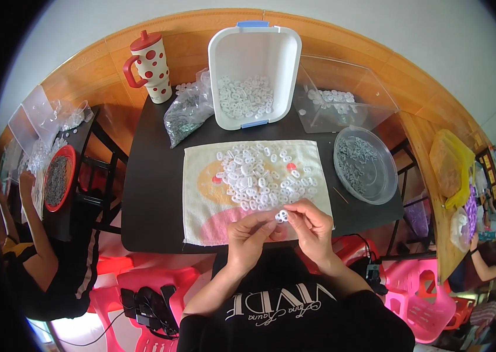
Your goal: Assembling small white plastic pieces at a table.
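Note:
Close in front of my chest, a small white plastic piece with round holes (281, 216) is pinched between the fingertips of both hands. My left hand (247, 239) is closed at its left side, thumb and fingers together. My right hand (312, 230) grips it from the right with thumb and forefinger. Just beyond my fingers, a loose heap of similar white pieces (251, 176) lies on a pale towel (201, 155) with coloured patches. Whether a grey part sits in the held piece is too small to tell.
On the dark table (148, 193) stand a white bin (289, 76) of white pieces, a round clear tub (392, 182) of grey parts, a clear box (371, 97), a plastic bag (186, 120) and a spotted tumbler (157, 73). A thin stick (340, 195) lies nearby. Another person's arm (36, 223) works at left.

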`<action>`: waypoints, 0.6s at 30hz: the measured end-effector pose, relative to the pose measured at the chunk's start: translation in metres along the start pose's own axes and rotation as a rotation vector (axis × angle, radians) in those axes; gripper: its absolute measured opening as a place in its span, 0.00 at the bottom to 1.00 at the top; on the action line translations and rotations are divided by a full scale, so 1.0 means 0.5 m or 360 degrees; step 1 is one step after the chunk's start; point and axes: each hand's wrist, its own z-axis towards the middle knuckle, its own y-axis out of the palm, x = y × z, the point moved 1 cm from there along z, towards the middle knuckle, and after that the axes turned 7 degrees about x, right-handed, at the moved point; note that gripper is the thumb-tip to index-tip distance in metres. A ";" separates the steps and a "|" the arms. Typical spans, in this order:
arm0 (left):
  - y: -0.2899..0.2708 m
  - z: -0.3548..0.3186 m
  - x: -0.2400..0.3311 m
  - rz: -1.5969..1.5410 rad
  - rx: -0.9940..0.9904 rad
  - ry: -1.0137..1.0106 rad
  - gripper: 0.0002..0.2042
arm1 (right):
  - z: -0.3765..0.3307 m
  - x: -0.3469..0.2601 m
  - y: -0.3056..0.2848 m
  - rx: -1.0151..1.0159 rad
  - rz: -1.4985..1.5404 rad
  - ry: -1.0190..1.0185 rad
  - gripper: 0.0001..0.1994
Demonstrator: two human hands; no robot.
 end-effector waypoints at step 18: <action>-0.014 0.009 -0.001 0.0025 -0.0163 0.0134 0.13 | 0.017 -0.012 -0.019 -0.0315 -0.0004 -0.0007 0.09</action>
